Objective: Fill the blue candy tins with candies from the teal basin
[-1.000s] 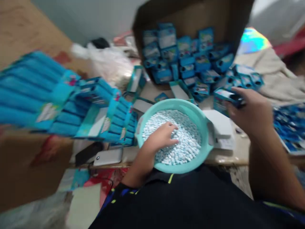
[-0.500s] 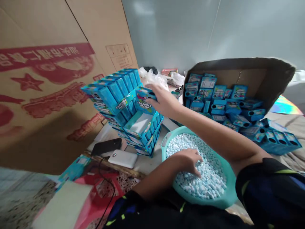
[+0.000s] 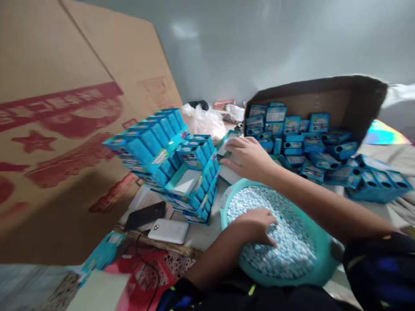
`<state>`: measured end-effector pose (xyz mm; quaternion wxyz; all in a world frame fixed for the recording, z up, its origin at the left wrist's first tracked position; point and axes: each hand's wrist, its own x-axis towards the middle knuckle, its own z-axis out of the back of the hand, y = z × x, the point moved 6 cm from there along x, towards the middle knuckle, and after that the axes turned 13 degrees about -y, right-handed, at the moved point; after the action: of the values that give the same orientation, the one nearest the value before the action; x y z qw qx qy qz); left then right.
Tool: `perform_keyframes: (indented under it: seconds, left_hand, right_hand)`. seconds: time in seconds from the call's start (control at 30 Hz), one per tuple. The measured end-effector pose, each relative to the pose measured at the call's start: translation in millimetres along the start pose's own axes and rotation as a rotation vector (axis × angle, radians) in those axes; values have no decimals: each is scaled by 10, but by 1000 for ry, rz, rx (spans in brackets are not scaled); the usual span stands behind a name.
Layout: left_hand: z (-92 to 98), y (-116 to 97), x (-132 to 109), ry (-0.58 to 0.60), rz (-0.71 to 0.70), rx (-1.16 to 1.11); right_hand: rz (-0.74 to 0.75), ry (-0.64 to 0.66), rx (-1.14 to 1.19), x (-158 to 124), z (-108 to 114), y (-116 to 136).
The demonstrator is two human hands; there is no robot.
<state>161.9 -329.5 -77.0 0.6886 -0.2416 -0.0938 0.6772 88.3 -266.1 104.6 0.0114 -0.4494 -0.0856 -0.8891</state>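
My left hand (image 3: 256,225) rests on small pale blue and white candies (image 3: 285,246) in a turquoise plastic basin (image 3: 324,270). Its fingers are slightly curled and apart, with nothing seen in them. Beyond the basin, my right hand (image 3: 251,157) is in the air with thumb and fingers apart. It is just right of a stack of blue display trays filled with small candy boxes (image 3: 194,153). In the top tray, several boxes stand upright beside a bare white floor (image 3: 188,180). Behind the right fingertips lies another blue tray (image 3: 223,149), partly hidden.
A brown carton (image 3: 353,99) at right holds many loose blue boxes (image 3: 313,160), some spilling out in front. A large printed carton (image 3: 65,129) stands at left. A black phone (image 3: 145,216) and a white phone-like device (image 3: 169,230) lie by the table edge, above a red stool (image 3: 162,263).
My right hand has let go of a small box, which now stands in the top tray, and has moved right. The left hand stays in the basin. The view has shifted slightly.
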Motion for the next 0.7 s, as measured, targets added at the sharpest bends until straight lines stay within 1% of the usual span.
perform_keyframes:
  seconds: [0.07,0.1,0.17,0.2,0.23,0.3,0.37,0.4,0.43,0.5,0.57,0.7]
  left_hand:
    - [25,-10,-17,12,24,4]
    - [59,-26,-23,-13,23,-2]
    - [127,-29,-22,-56,15,-29]
    - [177,-16,-2,-106,-6,-49]
    - [209,2,29,-131,-49,-58]
    - [232,77,119,-145,-103,-70]
    - [212,161,206,-130,-113,-62]
    - [195,196,237,-119,-106,-56]
    - [178,222,258,-106,-97,-48]
    - [158,257,279,-91,-78,-37]
    - [164,271,290,-94,-67,-31]
    - [195,260,286,-97,-61,-35]
  right_hand:
    - [-161,-46,-25,-387,374,-435]
    - [-270,-89,-65,-638,591,-694]
    - [-511,-204,-205,-1253,1076,-1215]
    - [-630,-269,-301,-1607,1337,-1441]
    - [-736,-330,-408,-1973,1598,-1622]
    - [-919,-420,-620,-2678,2070,-1844]
    - [-1073,-444,-753,-3252,2395,-1921]
    - [-1131,-442,-783,-3461,2492,-1930]
    - [-1172,-434,-792,-3612,2547,-1934]
    - [-1203,-390,-778,-3743,2548,-1962]
    - [-1190,-302,-778,-3698,2446,-2036]
    - [-1113,-46,-858,-3414,2103,-2239]
